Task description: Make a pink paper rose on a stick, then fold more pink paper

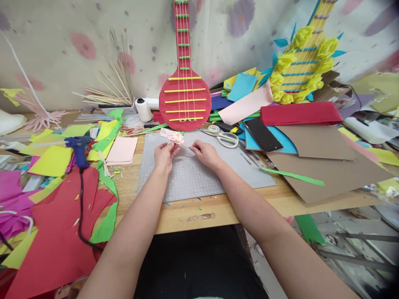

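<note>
A pale pink paper flower (pixel 172 136) on a thin stick is held over the grey cutting mat (pixel 205 176). My left hand (pixel 164 155) pinches it just below the petals. The fingers of my right hand (pixel 204 153) are closed on the other end of the thin stick (pixel 184 145). Behind the hands stands a red paper instrument (pixel 185 99) with yellow and green bars. Scissors (pixel 227 140) lie on the mat to the right of my right hand.
A blue glue gun (pixel 79 151), pink paper squares (pixel 122 150) and red paper (pixel 65 211) are at the left. At the right lie a phone (pixel 263 135), brown cardboard (pixel 330 170) and a yellow flowered instrument (pixel 299 70). Bamboo sticks (pixel 107 97) stand behind.
</note>
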A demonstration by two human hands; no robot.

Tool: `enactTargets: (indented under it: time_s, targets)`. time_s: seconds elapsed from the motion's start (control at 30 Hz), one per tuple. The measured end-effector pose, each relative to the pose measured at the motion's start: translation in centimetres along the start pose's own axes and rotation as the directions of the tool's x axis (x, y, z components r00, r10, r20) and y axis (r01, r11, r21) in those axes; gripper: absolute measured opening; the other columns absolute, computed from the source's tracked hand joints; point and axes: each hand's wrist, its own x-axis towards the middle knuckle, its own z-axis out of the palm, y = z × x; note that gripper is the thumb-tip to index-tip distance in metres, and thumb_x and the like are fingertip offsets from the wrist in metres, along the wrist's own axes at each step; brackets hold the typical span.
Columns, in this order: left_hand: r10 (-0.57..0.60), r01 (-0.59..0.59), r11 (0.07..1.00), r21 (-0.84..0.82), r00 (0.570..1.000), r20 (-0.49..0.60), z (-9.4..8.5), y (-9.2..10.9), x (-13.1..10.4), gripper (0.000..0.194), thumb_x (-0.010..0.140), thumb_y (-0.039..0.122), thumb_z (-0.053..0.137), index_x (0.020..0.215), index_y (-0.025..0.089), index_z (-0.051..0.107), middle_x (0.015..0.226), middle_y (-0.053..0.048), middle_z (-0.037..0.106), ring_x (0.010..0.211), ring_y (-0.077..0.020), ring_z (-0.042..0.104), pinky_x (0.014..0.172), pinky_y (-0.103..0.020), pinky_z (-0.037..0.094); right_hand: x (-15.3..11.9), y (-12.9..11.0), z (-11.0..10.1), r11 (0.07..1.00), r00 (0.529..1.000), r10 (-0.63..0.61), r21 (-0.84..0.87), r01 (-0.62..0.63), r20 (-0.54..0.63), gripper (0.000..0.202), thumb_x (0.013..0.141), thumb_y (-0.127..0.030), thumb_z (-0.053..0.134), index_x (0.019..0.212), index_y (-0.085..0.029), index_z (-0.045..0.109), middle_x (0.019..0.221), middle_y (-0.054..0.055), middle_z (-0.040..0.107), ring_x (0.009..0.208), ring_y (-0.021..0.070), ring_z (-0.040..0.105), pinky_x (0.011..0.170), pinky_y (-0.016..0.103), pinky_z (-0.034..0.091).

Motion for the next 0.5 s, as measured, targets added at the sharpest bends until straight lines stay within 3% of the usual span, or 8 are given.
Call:
enactTargets:
  time_s: [0.27, 0.5]
  targets:
    - [0.037, -0.037, 0.999, 0.023, 0.999, -0.004, -0.1, 0.2, 0.1, 0.029, 0.068, 0.005, 0.063, 0.079, 0.019, 0.039, 0.07, 0.001, 0.06, 0.062, -0.0118, 0.063, 0.055, -0.022, 0.051, 0.0, -0.2, 0.3, 0.993, 1.0, -0.015, 0.121, 0.012, 0.026, 0.022, 0.083, -0.036, 0.045, 0.076, -0.018, 0.056, 0.063, -0.002, 0.053, 0.059, 0.0106, 0.044, 0.058, 0.022, 0.031]
    - [0.101, -0.1, 0.995, 0.02, 0.992, -0.077, 0.0, 0.1, 0.2, 0.035, 0.07, 0.001, 0.058, 0.079, 0.021, 0.032, 0.068, 0.004, 0.06, 0.062, -0.0112, 0.063, 0.06, -0.024, 0.051, 0.1, -0.4, 1.1, 0.988, 0.999, 0.022, 0.15, -0.028, 0.041, 0.02, 0.083, -0.034, 0.045, 0.076, -0.018, 0.055, 0.067, -0.001, 0.056, 0.061, 0.0109, 0.046, 0.059, 0.023, 0.032]
